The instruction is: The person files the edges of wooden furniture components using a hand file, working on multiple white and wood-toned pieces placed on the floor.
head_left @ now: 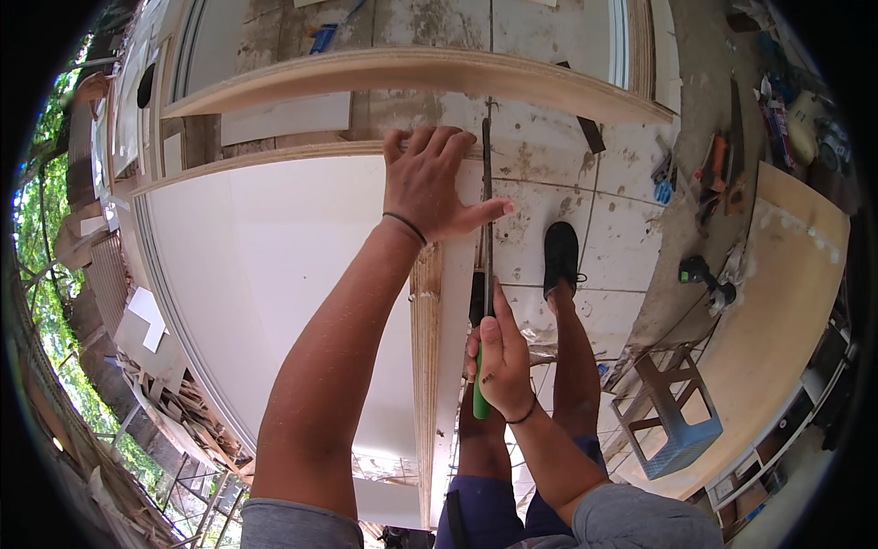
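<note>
Over the white panel's [274, 274] right edge, the left hand [430, 183] lies flat, fingers spread, pressing its far corner, holding nothing. Just beside it, the right hand [500, 361] has its grip closed around the green handle of a saw [486, 274], whose thin blade runs upright along the panel's layered edge up past the left thumb. Below the blade, a black shoe [561, 256] stands on the stained tile floor [622, 210]

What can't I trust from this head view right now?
- Green-handled hand saw: its teeth are too thin to make out, and the right hand covers the grip.
- Large white laminated board: its near end is cut off at the lower edge.
- Power tool on the floor: too small to identify.
</note>
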A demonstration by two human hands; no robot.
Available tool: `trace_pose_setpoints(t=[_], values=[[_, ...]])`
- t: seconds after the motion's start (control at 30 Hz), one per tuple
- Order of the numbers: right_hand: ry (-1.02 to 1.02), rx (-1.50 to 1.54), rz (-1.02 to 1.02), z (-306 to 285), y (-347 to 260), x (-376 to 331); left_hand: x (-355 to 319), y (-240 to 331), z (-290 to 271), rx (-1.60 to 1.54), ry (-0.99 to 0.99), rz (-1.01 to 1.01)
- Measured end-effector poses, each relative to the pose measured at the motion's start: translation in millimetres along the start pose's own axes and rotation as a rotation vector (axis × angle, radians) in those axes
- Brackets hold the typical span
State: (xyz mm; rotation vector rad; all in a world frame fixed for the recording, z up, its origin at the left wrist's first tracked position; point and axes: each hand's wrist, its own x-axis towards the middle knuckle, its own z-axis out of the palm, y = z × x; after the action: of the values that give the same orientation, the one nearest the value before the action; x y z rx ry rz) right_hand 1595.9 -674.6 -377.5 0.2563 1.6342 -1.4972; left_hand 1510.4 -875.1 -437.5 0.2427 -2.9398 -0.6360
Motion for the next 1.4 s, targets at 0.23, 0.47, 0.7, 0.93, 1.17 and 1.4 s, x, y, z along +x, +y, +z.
trace_pose_setpoints(t=[0.23, 0.47, 0.7, 0.93, 1.17, 1.4], values=[[0.028, -0.034, 0.058, 11, -15, 25, 3, 0, 9, -0.027, -0.008, -0.090], [0.078, 0.204, 0.221, 9, -35, 16, 3, -1, 3, -0.033, -0.045, -0.069], [-0.006, 0.114, 0.234, 12, -48, 38, 11, -6, -6, -0.317, -0.199, -0.211], [0.007, 0.158, 0.218, 19, -65, 21, 11, -8, -10, -0.369, -0.243, -0.289], [-0.007, 0.180, 0.201, 21, -76, 26, 12, -3, -6, -0.326, -0.236, -0.298], [0.014, 0.205, 0.227, 23, -81, 25, 5, -5, 0, -0.257, -0.211, -0.262]])
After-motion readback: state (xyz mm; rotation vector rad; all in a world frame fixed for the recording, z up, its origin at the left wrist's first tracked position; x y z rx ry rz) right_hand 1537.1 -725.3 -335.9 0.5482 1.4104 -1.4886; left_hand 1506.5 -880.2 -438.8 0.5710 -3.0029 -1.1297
